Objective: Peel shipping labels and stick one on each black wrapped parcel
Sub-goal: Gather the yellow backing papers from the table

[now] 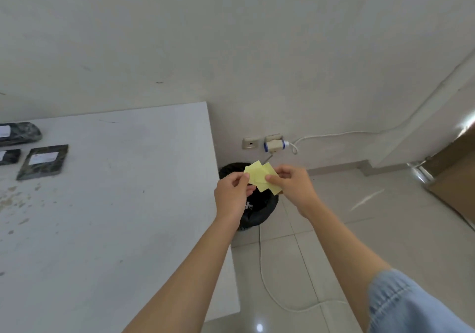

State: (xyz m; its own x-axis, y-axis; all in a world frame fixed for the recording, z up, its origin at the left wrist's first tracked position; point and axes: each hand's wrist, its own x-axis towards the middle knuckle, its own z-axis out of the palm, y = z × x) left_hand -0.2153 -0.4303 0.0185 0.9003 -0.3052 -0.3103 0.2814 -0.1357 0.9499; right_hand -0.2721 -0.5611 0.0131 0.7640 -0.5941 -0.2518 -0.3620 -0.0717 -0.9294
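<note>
Both hands hold a small fan of yellow backing papers out past the table's right edge, above a black bin. My left hand pinches the papers' left side and my right hand pinches their right side. At the far left of the white table lie three black wrapped parcels. The flat one carries a white label, and so does the bulky one behind it. A third parcel is cut off by the frame's left edge.
The bin stands on a tiled floor against the wall, lined with a black bag. A wall socket with a plug and a white cable trail across the floor. A brown door with a metal foot is at right.
</note>
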